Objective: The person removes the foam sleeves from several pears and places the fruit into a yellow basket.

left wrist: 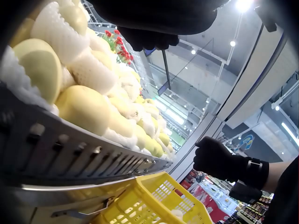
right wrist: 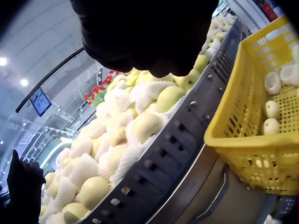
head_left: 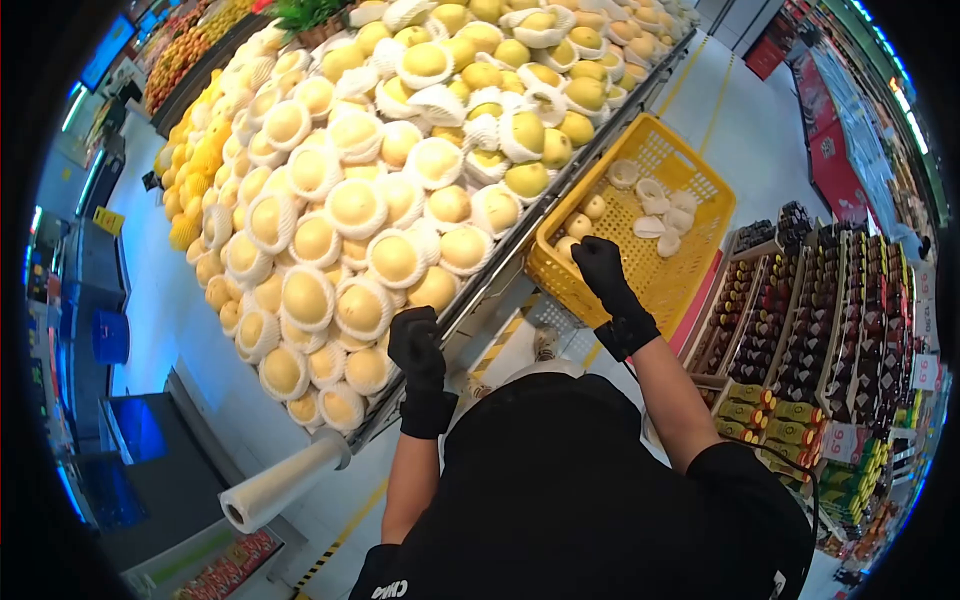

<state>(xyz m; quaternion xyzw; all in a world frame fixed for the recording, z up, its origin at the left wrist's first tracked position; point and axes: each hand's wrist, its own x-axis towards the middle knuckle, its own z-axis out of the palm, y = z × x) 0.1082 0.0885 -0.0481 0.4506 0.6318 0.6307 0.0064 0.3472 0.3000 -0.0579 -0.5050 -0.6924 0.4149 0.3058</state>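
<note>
My left hand, in a black glove, hovers by the front edge of a sloped heap of pale yellow pears, many in white foam nets. Its fingers are curled with nothing visible in them. The right hand, gloved alike, is a fist over the near left side of a yellow plastic crate; the left wrist view also shows this fist holding nothing. Inside the crate lie several bare pears and several loose white foam nets. Beneath the right hand, part of the crate is hidden.
A dark slatted rail borders the fruit heap. At its near corner sticks out a roll of clear plastic bags. Shelves of dark packed goods stand right of the crate. Greener fruit lies farther along the heap.
</note>
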